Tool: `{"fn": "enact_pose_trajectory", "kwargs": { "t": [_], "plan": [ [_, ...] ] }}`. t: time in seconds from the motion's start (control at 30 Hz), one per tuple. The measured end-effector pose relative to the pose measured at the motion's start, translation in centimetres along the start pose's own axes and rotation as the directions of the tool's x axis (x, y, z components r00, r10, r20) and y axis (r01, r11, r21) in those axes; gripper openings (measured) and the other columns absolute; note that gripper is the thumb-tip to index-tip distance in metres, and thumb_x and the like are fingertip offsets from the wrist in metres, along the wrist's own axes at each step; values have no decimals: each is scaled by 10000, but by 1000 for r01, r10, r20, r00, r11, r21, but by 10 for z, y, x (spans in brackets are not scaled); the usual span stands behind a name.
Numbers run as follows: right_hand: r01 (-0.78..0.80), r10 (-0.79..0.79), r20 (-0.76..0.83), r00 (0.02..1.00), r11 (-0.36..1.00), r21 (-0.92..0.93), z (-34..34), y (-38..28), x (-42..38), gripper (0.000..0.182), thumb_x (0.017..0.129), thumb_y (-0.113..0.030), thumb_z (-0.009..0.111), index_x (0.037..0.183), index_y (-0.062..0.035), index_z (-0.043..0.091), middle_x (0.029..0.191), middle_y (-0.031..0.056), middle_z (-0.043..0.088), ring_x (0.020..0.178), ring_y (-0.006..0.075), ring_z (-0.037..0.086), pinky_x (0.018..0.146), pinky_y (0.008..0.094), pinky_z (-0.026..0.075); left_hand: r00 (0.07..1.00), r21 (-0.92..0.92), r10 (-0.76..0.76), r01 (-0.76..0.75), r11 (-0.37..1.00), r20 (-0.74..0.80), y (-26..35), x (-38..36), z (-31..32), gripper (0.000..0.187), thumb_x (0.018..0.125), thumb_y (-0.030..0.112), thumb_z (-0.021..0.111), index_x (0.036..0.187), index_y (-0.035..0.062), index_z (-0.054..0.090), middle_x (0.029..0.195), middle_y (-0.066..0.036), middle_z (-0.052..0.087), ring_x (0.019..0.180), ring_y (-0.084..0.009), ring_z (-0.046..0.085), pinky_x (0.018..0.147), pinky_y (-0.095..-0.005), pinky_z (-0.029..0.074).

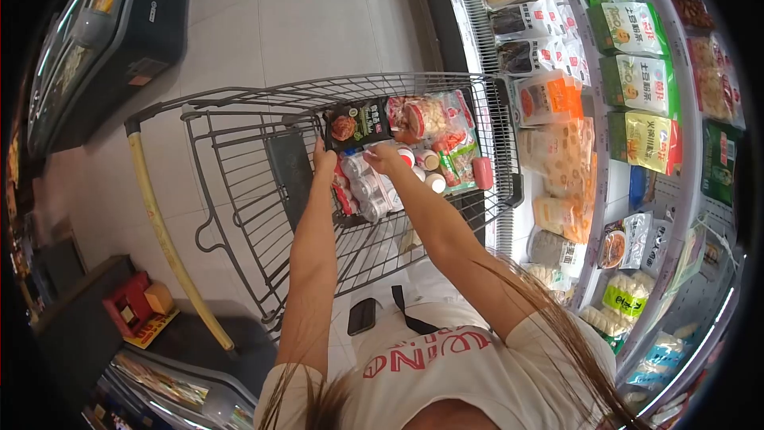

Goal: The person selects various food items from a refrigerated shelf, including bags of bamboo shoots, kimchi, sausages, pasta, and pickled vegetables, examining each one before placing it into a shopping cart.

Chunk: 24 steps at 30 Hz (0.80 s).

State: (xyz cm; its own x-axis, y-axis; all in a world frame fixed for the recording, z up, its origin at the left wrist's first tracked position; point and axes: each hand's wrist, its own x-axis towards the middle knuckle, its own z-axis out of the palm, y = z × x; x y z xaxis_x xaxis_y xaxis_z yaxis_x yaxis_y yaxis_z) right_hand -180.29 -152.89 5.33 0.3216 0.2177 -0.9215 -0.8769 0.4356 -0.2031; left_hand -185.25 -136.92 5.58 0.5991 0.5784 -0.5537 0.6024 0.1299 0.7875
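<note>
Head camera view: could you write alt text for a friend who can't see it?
A person's left hand and right hand reach into a wire shopping cart, close to a black food packet among white-capped bottles and bagged groceries. Packaged foods line store shelves at the picture's right.

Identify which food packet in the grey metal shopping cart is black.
The flat black rectangular packet picturing reddish food, beside the bare left hand. The clear plastic packets to its right show pale or red contents.
</note>
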Motion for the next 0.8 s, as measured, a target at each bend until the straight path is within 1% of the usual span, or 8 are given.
{"fn": "enact_pose_trajectory", "kwargs": {
  "t": [0.13,0.27,0.33,0.4,0.53,0.57,0.63,0.8],
  "plan": [
    [154,-61,240,969,906,-394,-32,16,-29,289,862,-48,564,1129,52,517,1069,175,590,982,287,597,822,347,531,991,340,61,-100,935,122,19,-39,-5,439,821,14,501,1260,17,507,1218,-131,583,1094,-224,568,934,-299,429],
    [309,-165,277,946,712,-630,-51,9,-138,250,871,-128,571,1066,28,588,962,129,659,821,170,653,713,305,534,950,347,165,-253,903,264,3,-105,-7,286,858,90,528,1130,17,581,985,-175,641,914,-242,628,791,-321,481],
    [571,-410,453,792,233,-787,-93,24,-156,224,857,-124,578,1033,12,603,889,140,672,800,189,665,680,312,525,915,355,171,-307,883,366,40,-188,-10,268,857,111,544,1104,18,589,906,-171,646,855,-261,632,761,-340,483],
    [660,-550,558,622,-17,-751,-123,31,-205,190,855,-128,568,994,-7,613,832,161,662,762,269,661,649,368,510,831,404,263,-483,777,489,32,-238,-11,265,837,149,592,1063,12,593,841,-178,627,784,-316,616,720,-392,477],
    [581,-528,667,525,-351,-735,-177,42,-274,186,844,-258,602,848,-72,594,788,128,620,732,333,601,650,440,450,645,434,164,-658,615,746,61,-334,-3,261,835,243,612,988,32,634,845,-196,617,790,-360,602,706,-434,457],
    [588,-434,750,499,-466,-661,-193,44,-276,214,856,-306,597,884,-95,612,825,80,630,803,292,591,736,426,417,490,358,288,-840,407,823,35,-332,-3,254,854,257,581,973,41,644,816,-180,622,774,-365,584,708,-433,431],
    [767,-396,857,330,-418,-488,-208,43,-271,231,871,-347,584,937,-133,639,845,31,641,877,243,571,805,423,362,468,413,390,-884,220,793,7,-336,3,201,871,219,543,887,48,646,758,-154,620,734,-362,550,695,-436,411],
    [744,-279,852,444,-415,-524,-209,37,-263,246,851,-430,573,951,-228,671,862,8,644,883,225,558,820,404,330,488,481,455,-865,143,744,13,-355,0,182,872,186,519,821,53,633,742,-136,618,737,-351,558,662,-459,434]
  ]
}}
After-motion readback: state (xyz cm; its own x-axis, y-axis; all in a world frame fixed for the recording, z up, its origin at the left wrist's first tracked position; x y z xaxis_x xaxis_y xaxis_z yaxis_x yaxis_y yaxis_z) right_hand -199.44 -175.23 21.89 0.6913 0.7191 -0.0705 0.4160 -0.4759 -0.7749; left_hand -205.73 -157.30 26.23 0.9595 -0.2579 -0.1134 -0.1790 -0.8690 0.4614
